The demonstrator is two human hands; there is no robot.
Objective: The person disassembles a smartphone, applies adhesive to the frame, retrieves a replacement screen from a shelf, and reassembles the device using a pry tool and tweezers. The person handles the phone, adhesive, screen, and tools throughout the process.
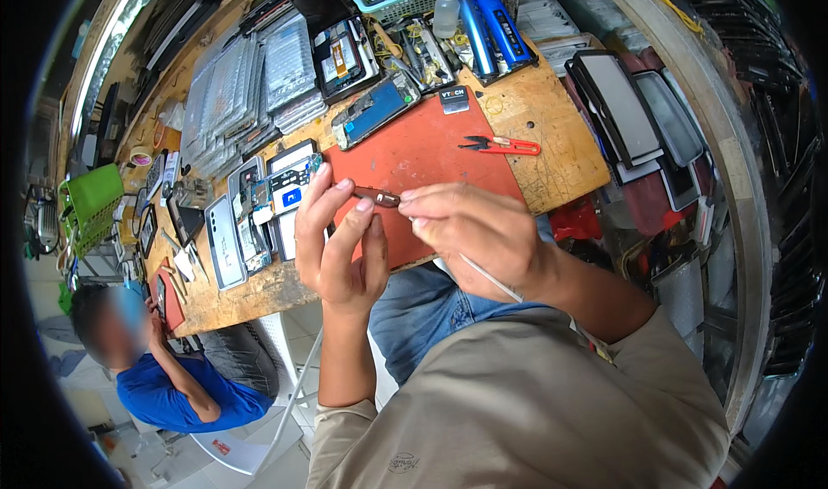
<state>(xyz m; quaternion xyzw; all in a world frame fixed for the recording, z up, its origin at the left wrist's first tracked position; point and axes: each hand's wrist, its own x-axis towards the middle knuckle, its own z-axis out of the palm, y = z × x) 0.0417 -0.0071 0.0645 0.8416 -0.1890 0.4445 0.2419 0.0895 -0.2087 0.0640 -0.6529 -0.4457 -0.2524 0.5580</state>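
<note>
Above the orange-red mat (405, 148), my two hands meet at a small, narrow dark part (379, 197) with a shiny metal bit on it. My left hand (343, 252) pinches its left end between thumb and fingertips. At its right end are the closed fingertips of my right hand (487, 235). A thin pale stick (492, 278) runs out from beneath my right hand toward my lap; its tip is hidden. What exactly the dark part is, I cannot make out.
Red-handled snips (509, 147), a small dark box (454, 100) and a blue-backed opened phone (376, 111) lie on the mat. Phone parts (280, 191) sit left of my hands, near stacked clear trays (220, 109). A person in blue (185, 394) sits at the left.
</note>
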